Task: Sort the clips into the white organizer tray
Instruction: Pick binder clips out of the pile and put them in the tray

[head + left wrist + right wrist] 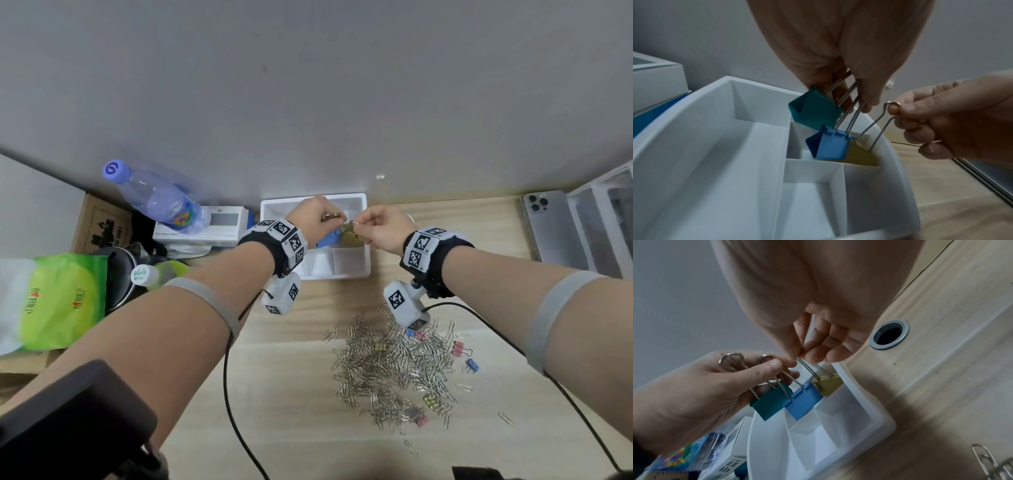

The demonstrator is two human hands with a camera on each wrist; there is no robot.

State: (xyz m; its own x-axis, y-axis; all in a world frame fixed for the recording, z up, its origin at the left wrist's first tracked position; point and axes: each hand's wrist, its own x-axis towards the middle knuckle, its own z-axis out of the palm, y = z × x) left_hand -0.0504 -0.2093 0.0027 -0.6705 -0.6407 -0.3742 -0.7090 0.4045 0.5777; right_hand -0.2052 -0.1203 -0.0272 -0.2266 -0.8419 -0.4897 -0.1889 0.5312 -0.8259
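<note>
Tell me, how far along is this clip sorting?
Barely begun, it seems. The visible compartments of the white organizer tray look empty. In hand: the left hand holds a teal binder clip and a blue binder clip by their wire handles, and the right hand pinches a yellow binder clip over the tray. Left: the paper clip pile on the desk.

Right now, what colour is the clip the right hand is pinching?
Yellow. The right hand pinches the yellow binder clip by its wire handles; the right wrist view shows it best.

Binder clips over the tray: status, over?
Left hand grips teal clip and blue clip. Right hand pinches yellow clip. All above white tray.
</note>
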